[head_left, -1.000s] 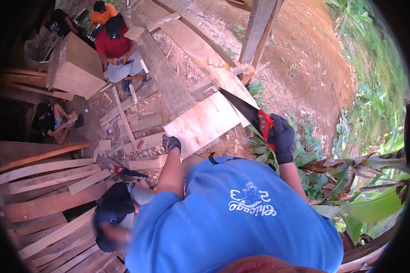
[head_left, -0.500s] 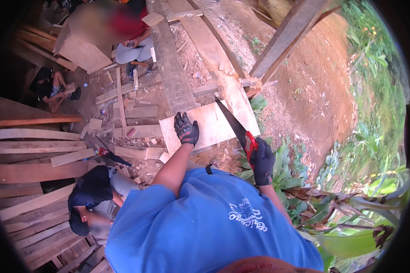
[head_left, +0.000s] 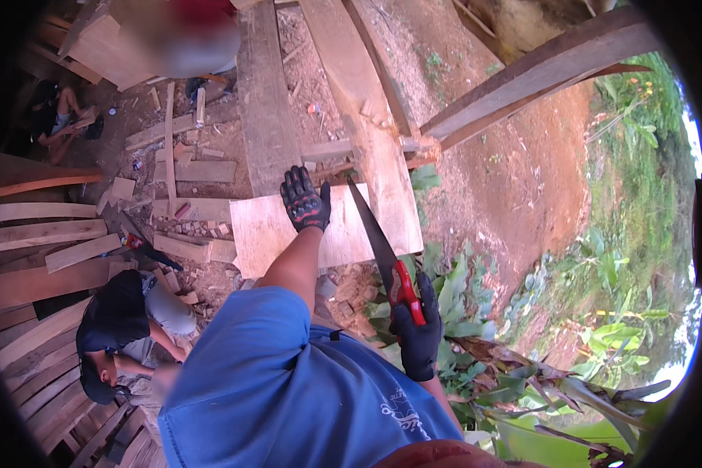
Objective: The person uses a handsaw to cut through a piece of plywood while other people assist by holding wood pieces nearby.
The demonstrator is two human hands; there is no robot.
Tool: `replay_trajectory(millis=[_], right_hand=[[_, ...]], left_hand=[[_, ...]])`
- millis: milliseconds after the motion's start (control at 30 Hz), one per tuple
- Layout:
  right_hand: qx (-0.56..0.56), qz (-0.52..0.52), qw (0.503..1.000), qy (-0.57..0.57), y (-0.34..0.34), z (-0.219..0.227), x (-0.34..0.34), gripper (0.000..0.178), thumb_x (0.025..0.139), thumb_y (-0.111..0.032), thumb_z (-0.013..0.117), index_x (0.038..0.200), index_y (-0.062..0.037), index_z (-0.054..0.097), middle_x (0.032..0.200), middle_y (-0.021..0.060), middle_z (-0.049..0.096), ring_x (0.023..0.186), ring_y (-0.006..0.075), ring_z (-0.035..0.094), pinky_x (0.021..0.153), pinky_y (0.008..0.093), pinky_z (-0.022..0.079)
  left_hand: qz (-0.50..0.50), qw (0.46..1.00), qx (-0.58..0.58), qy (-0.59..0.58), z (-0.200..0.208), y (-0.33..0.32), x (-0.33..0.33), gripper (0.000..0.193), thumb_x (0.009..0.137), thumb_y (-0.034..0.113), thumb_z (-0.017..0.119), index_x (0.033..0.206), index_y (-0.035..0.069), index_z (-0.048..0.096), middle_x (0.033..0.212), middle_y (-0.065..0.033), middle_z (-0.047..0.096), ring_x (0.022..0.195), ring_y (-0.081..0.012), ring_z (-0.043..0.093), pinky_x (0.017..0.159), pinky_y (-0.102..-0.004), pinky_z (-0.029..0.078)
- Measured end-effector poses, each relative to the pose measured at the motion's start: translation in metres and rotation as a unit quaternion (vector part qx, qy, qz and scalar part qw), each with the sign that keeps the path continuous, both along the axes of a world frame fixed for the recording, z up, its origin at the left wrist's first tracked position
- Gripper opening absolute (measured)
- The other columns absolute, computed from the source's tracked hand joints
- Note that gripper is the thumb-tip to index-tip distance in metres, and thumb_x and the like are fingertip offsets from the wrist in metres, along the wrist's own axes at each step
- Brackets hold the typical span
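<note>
My left hand (head_left: 306,201), in a black glove with red trim, lies flat near the far edge of a pale wooden board (head_left: 257,238), fingers spread. A handsaw (head_left: 376,238) with a dark blade and red handle is in my right hand (head_left: 418,331), also gloved in black. Its fingers close round the grip while one digit points up along it. The blade crosses above the right part of the board, tip toward the far side; whether the teeth touch the wood I cannot tell. Beneath the pale board run two long planks (head_left: 265,109) (head_left: 343,62).
At lower left a person in a dark shirt (head_left: 113,320) bends beside stacked planks (head_left: 39,285). Two more people are farther off at upper left. Wood offcuts (head_left: 195,171) litter the ground. A slanting wooden beam (head_left: 538,70) stands at upper right, with leafy plants (head_left: 460,296) close to my right hand.
The view has shifted. My right hand has drawn the saw back toward me, its handle now off the board's near edge. My left hand has slid toward the board's far edge.
</note>
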State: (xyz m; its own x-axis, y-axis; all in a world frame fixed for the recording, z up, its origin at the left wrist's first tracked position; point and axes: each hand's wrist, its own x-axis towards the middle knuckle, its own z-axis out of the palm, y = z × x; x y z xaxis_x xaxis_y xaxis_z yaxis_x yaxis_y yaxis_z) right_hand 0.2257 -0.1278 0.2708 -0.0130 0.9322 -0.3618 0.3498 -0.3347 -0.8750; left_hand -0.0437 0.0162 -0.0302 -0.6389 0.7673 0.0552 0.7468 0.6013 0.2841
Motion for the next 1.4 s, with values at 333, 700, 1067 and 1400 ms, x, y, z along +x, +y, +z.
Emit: replay_trajectory(millis=[333,700,1067,1400], right_hand=[[-0.004,0.034,0.993,-0.109,-0.005,0.021,0.009,0.057,0.1,-0.013,0.076,0.154,-0.0045,0.062,0.131,0.016,0.076,0.098,0.0193,0.073,0.086,0.0359,0.059],[-0.035,0.031,0.994,-0.099,-0.001,0.008,0.003,0.053,0.099,-0.013,0.075,0.15,-0.0038,0.065,0.134,0.0193,0.076,0.112,0.0269,0.077,0.095,0.0399,0.06],[-0.014,0.034,0.994,-0.101,0.001,-0.016,-0.007,0.051,0.102,-0.014,0.073,0.152,-0.0039,0.064,0.119,0.0111,0.076,0.088,0.0164,0.068,0.078,0.0336,0.055],[-0.053,-0.052,0.991,-0.113,0.011,-0.005,-0.034,0.047,0.101,-0.014,0.074,0.147,-0.0035,0.068,0.125,0.0197,0.079,0.111,0.0266,0.079,0.096,0.0394,0.06]], left_hand=[[0.017,0.999,0.029,0.009,0.001,0.003,-0.001,0.08,0.105,0.058,0.058,0.166,0.008,0.043,0.176,-0.013,0.037,0.165,-0.0327,0.028,0.136,-0.054,0.016],[0.018,0.999,0.025,0.007,0.006,0.007,-0.001,0.08,0.104,0.058,0.06,0.166,0.01,0.043,0.175,-0.0118,0.038,0.165,-0.0331,0.028,0.135,-0.0549,0.017],[0.024,0.999,-0.01,0.023,0.0,0.008,-0.001,0.081,0.104,0.058,0.061,0.167,0.01,0.042,0.176,-0.0098,0.038,0.165,-0.0314,0.028,0.136,-0.0541,0.016],[0.02,0.999,-0.038,0.027,-0.002,0.01,0.002,0.083,0.105,0.058,0.059,0.168,0.008,0.038,0.176,-0.0116,0.035,0.166,-0.0332,0.025,0.136,-0.0561,0.015]])
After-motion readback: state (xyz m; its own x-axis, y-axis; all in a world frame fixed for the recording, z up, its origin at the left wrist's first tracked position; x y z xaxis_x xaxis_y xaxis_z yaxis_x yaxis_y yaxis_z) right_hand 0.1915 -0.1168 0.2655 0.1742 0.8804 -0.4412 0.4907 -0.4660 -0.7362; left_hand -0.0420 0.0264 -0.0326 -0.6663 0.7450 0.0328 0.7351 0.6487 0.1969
